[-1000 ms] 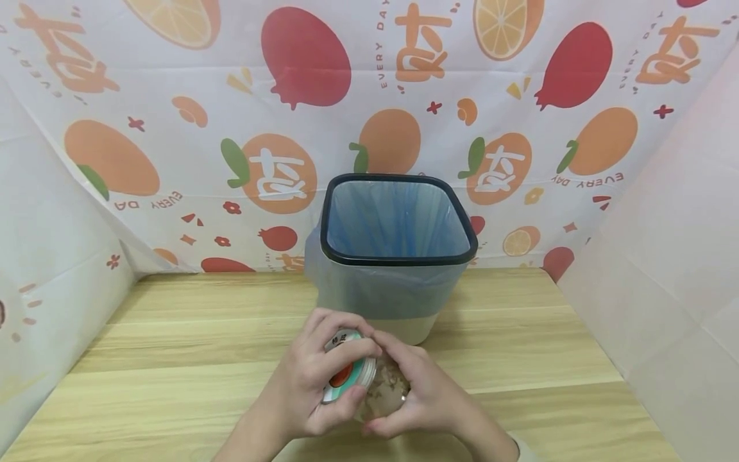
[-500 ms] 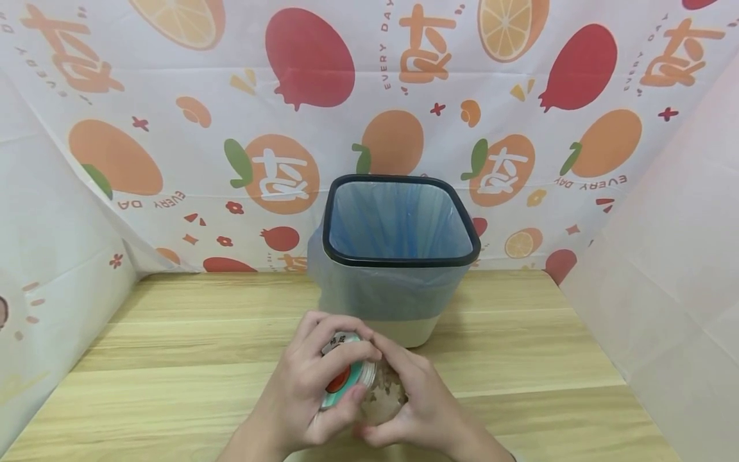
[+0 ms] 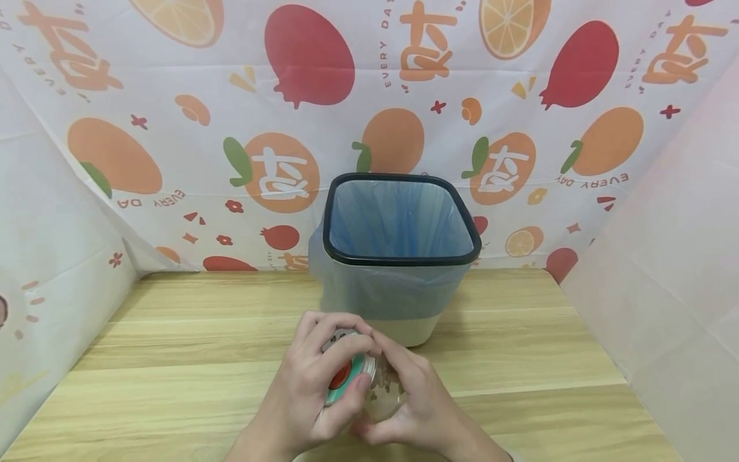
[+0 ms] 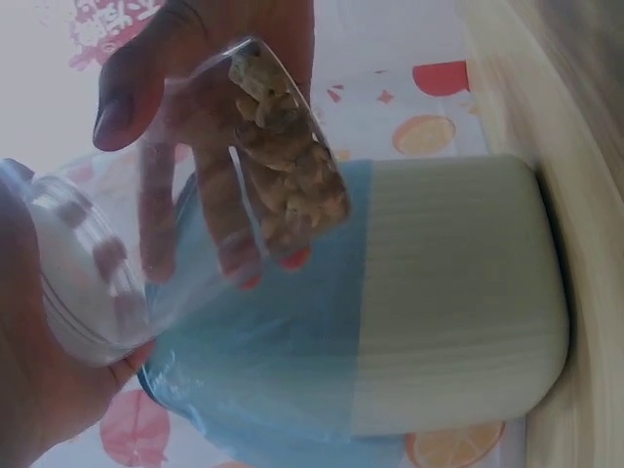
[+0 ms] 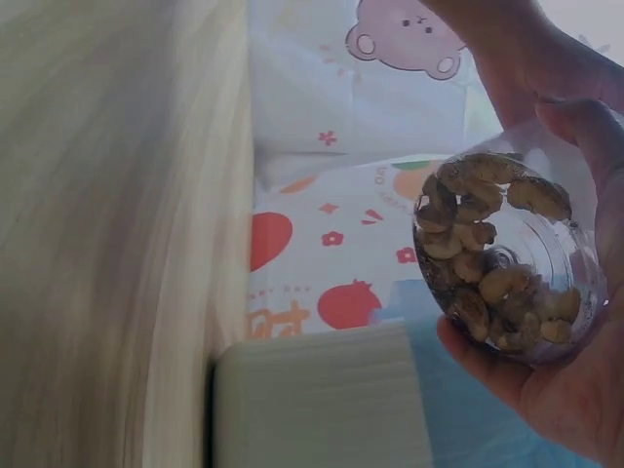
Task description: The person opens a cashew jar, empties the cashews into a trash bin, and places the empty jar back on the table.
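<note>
A clear jar (image 3: 385, 401) is held tilted above the table, in front of the bin. Tan, curved pieces that look like cashew nuts (image 5: 497, 283) lie in its bottom. My left hand (image 3: 314, 382) curls its fingers and thumb round the jar's lid (image 3: 346, 384), which bears a green and red label. Round the jar's body, my right hand (image 3: 421, 401) grips with thumb and fingers. The left wrist view shows the right hand's fingers (image 4: 219, 195) through the clear wall. Whether the lid is loose cannot be seen.
A pale trash bin (image 3: 404, 330) with a black rim (image 3: 401, 261) and a blue liner bag (image 3: 398, 218) stands just beyond the hands. Behind it hangs a fruit-printed cloth (image 3: 202, 70). White sheets flank the wooden table (image 3: 190, 359).
Both hands keep their hold on the jar and lid. The jar has turned slightly, and the pieces inside look shifted. The bin stays in place.
</note>
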A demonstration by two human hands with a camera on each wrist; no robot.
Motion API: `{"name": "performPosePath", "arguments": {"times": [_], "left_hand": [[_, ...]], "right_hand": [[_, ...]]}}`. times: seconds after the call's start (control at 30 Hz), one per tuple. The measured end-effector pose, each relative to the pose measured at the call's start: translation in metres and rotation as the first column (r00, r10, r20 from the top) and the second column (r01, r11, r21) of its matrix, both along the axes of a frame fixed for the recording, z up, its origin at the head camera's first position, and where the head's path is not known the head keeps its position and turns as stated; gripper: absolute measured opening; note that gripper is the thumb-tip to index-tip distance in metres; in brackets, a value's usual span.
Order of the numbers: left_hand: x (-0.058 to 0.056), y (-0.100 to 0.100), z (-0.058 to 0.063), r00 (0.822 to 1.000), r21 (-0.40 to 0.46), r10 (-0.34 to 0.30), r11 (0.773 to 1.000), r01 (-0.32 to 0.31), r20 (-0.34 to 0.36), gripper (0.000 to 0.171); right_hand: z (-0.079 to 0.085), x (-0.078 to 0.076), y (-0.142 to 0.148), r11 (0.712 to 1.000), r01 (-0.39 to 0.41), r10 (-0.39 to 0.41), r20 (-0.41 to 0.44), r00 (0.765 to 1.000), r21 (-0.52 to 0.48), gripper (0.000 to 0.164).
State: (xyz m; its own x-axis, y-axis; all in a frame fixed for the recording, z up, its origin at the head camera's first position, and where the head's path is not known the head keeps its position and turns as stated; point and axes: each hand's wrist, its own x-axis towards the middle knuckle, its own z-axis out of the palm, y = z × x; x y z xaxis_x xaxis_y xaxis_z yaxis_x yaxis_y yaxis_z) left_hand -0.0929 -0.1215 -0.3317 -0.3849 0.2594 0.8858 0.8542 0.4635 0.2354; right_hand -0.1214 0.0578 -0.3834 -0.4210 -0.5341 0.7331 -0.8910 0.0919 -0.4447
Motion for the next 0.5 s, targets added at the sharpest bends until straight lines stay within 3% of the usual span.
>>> {"name": "performPosePath", "arguments": {"times": [0.1,0.2,0.33,0.5], "left_hand": [[0.002,0.002,-0.005,0.992,0.001,0.104,0.995,-0.104,0.069,0.022],[0.003,0.003,-0.009,0.972,-0.014,0.191,0.981,-0.191,0.138,0.019],[0.003,0.001,-0.010,0.969,-0.014,0.183,0.983,-0.183,0.166,0.019],[0.001,-0.005,-0.008,0.973,-0.036,0.124,0.992,-0.119,0.195,0.027]], "right_hand": [[0.000,0.000,-0.002,0.995,0.096,-0.096,-0.065,0.993,0.006,0.099],[0.000,-0.001,-0.003,0.983,0.186,-0.183,-0.113,0.976,0.011,0.096],[0.000,-0.002,-0.001,0.982,0.185,-0.182,-0.092,0.979,0.026,0.097],[0.002,-0.003,0.009,0.986,0.140,-0.148,0.090,0.985,0.096,0.099]]}}
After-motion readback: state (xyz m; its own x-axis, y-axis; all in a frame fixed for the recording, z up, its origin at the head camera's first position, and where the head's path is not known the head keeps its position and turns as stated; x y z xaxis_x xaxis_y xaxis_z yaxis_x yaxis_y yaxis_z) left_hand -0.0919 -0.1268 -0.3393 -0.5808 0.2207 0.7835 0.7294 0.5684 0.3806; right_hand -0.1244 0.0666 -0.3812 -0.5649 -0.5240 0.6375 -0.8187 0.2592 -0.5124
